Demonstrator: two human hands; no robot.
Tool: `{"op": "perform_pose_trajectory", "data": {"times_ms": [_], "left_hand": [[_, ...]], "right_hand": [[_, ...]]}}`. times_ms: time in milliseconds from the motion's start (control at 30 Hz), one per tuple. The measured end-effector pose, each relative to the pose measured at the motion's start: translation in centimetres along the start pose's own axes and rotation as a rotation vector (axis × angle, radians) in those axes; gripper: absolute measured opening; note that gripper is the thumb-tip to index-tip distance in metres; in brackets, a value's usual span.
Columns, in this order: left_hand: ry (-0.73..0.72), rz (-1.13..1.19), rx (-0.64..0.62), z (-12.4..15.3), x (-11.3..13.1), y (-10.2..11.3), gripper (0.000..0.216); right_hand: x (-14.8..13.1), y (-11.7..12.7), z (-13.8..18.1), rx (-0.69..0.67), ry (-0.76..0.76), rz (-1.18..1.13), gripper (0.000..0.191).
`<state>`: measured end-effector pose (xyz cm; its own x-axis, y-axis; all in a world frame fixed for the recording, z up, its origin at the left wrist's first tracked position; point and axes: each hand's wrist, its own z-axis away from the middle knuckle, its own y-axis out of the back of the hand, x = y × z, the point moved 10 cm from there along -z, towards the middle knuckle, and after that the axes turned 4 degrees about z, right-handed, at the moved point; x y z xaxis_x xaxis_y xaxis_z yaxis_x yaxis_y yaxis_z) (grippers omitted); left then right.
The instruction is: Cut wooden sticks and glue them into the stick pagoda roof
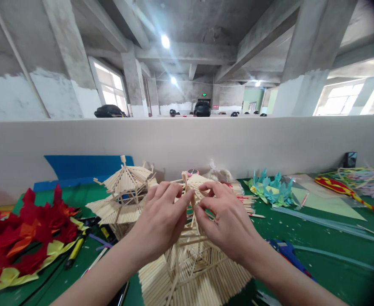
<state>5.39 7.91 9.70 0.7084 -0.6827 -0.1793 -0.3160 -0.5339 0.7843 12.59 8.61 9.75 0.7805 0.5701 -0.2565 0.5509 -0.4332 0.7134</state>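
A pavilion model made of pale wooden sticks [196,276] stands in front of me, with a tiered roof and open frame. My left hand [166,210] is closed at its upper part, thumb and index finger pressed against the sticks near the peak. Opposite it, my right hand [223,216] has curled fingers gripping the same upper frame from the right. My fingers hide the exact spot each one holds. Behind my left hand rises a second stick pavilion [127,182] with a pointed roof.
Red and orange paper flowers [30,233] lie left, beside a yellow-and-black pen [75,253]. Rightward are a teal paper flower [271,189], pale blue strips [327,221] and a blue tool [285,250] partly behind my forearm. A white partition [187,142] bounds the green table [330,255].
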Motion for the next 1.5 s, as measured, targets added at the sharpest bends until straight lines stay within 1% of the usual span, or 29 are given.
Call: {"op": "perform_pose_trajectory", "data": {"times_ms": [100,167,300,367,433,500,600,767,1000,1133,1233,1300,1400,1500], "left_hand": [[0.022,0.006,-0.018,0.0,-0.1,-0.1,0.027],[0.033,0.039,-0.006,0.1,-0.3,0.0,0.031],[0.089,0.151,0.107,0.7,-1.2,1.6,0.037],[0.126,0.182,0.159,1.0,-1.6,2.4,0.034],[0.131,0.175,0.173,1.1,-1.5,2.8,0.031],[0.114,0.148,0.154,0.9,-1.1,2.7,0.031],[0.096,0.105,0.114,0.4,-0.5,1.8,0.031],[0.107,0.052,0.062,-0.1,-0.4,0.6,0.03],[0.114,0.042,0.032,0.0,-0.6,0.0,0.029],[0.109,0.042,0.039,0.1,-0.6,0.0,0.03],[0.092,0.054,0.079,0.3,-0.4,0.6,0.033],[0.083,0.07,0.122,0.7,-0.1,1.4,0.034],[0.046,0.114,0.182,1.5,1.1,2.4,0.029],[-0.011,0.117,0.156,2.1,2.7,1.9,0.024]], "right_hand": [[-0.1,0.1,0.1,-0.002,0.006,0.001,0.023],[-0.2,0.3,0.3,-0.01,0.012,0.0,0.023],[-0.1,1.1,1.0,0.018,0.015,-0.026,0.022],[0.0,1.6,1.3,0.047,0.016,-0.038,0.022],[0.0,1.8,1.3,0.06,0.024,-0.036,0.022],[-0.1,1.6,1.3,0.056,0.03,-0.023,0.021],[-0.3,1.2,1.2,0.051,0.029,0.007,0.02],[-0.5,0.8,1.1,0.064,0.028,0.023,0.022],[-0.3,0.5,0.9,0.037,0.029,0.012,0.021],[-0.2,0.4,0.9,0.024,0.031,-0.002,0.023],[0.3,1.3,1.1,0.04,0.019,-0.019,0.023],[1.2,2.6,1.6,0.087,-0.015,-0.053,0.021],[2.8,4.7,3.0,0.164,-0.069,-0.097,0.017],[4.1,5.8,4.9,0.199,-0.11,-0.098,0.014]]}}
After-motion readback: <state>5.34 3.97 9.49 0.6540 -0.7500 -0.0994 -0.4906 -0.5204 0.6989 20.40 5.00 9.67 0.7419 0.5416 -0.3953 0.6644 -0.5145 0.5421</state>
